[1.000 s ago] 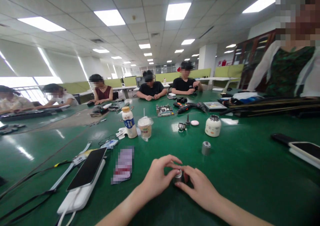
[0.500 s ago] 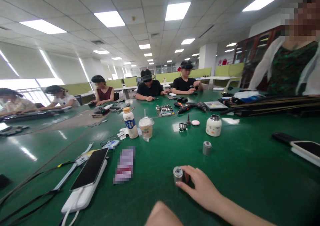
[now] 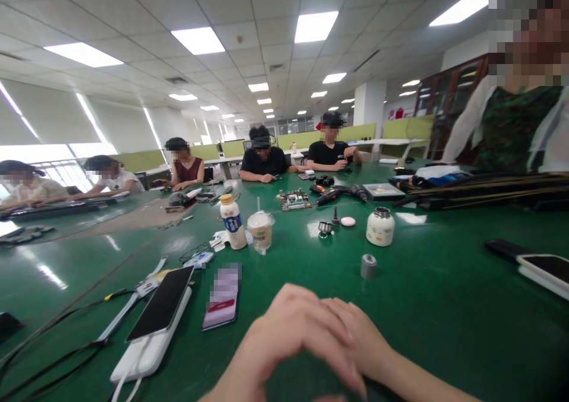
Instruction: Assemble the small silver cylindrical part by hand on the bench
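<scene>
My left hand (image 3: pixel 296 319) arches across the front of the view with bent fingers, and green tabletop shows in the gap between its fingers and thumb. Behind it, my right hand (image 3: pixel 367 337) rests low over the table, its fingertips mostly covered by the left hand. The small metal cylinder that the right hand was pinching is hidden behind the left hand. A second metal cylinder (image 3: pixel 368 267) stands upright beyond the right hand, touched by neither hand.
Left lie a purple-screened phone (image 3: pixel 223 298) and a black-screened phone (image 3: pixel 163 304) on a white power bank (image 3: pixel 133 354). Beyond stand a bottle (image 3: pixel 233 224), a lidded cup (image 3: pixel 260 231) and a cream flask (image 3: pixel 380 227). Circuit board (image 3: pixel 294 199) and power tools (image 3: pixel 326 197) lie farther back; several people sit around.
My left hand has come up from the bottom edge and moved in front of my right hand, covering the cylinder there. The far metal cylinder has stayed in place.
</scene>
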`<state>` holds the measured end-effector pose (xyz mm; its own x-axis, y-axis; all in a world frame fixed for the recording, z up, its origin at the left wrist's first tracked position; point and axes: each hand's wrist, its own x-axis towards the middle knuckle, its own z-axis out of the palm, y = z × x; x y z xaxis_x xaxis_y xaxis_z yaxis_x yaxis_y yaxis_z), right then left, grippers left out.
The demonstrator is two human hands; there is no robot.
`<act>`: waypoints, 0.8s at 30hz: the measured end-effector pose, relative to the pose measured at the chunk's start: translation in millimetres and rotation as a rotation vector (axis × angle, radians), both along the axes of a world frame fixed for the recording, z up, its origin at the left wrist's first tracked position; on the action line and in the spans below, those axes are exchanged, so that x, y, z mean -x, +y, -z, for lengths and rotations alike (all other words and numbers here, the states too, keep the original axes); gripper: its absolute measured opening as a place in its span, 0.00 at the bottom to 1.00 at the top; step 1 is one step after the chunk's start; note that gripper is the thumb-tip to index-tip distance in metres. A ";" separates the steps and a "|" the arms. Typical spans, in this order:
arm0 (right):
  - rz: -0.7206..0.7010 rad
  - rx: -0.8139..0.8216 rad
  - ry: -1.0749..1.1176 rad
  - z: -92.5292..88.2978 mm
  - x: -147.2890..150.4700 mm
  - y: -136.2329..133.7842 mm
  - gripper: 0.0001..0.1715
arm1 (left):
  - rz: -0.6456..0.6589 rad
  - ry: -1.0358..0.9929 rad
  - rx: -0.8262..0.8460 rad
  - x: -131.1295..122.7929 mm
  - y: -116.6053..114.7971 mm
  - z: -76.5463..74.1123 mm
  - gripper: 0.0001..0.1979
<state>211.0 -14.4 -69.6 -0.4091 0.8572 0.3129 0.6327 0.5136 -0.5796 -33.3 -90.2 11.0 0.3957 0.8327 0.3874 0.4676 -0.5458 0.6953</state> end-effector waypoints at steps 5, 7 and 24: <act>-0.008 0.001 0.009 0.9 0.4 0.9 0.12 | -0.112 0.162 -0.033 -73.3 55.6 -17.4 0.15; -0.011 0.008 -0.005 -1.9 0.7 -0.3 0.12 | -0.157 0.193 -0.011 -73.2 69.2 -1.9 0.13; -0.001 0.032 -0.030 -5.4 -0.4 -2.5 0.16 | -0.334 0.278 -0.040 -27.4 117.5 27.7 0.08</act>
